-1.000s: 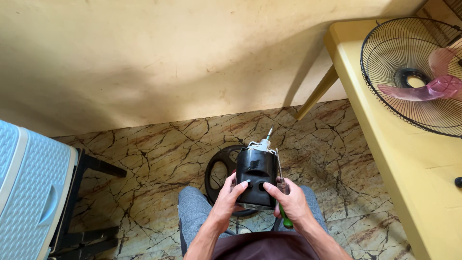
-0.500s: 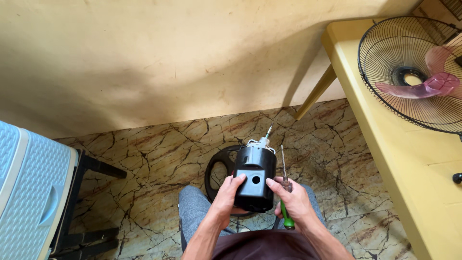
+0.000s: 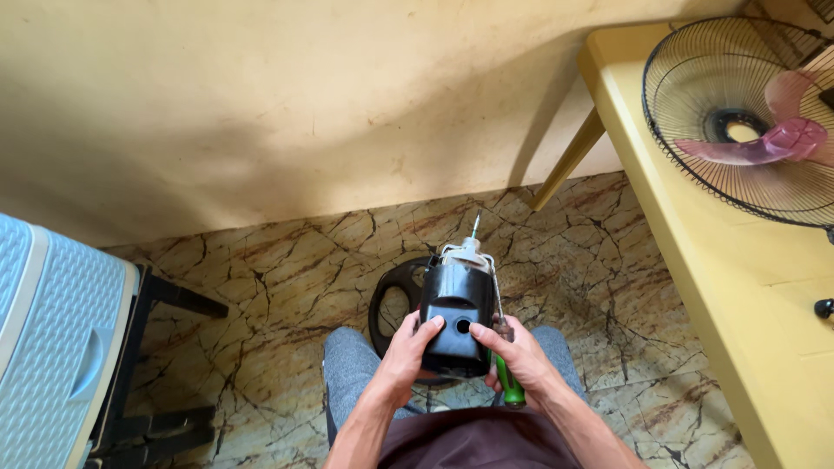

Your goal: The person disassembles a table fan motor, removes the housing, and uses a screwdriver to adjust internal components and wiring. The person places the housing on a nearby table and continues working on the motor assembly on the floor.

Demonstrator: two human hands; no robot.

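Observation:
A black fan motor housing (image 3: 456, 314) with a metal shaft sticking out of its far end is held over my lap. My left hand (image 3: 407, 352) grips its left side with the thumb on the back cover. My right hand (image 3: 521, 358) holds the right side, its thumb at a round hole in the cover, and also clasps a green-handled screwdriver (image 3: 506, 373) along the housing. Beneath the housing a round black fan base (image 3: 391, 308) lies on the floor.
A yellow table (image 3: 738, 287) stands at the right, bearing a wire fan guard (image 3: 738, 122) with a pink blade (image 3: 782, 139) inside. A pale blue woven cabinet (image 3: 52, 339) on a black stand is at the left. Marble-patterned floor (image 3: 278, 287) meets a beige wall ahead.
The motor housing has tipped a little, with its back cover facing me. The screwdriver shaft that stood up beside it now lies lower along the housing in my right hand.

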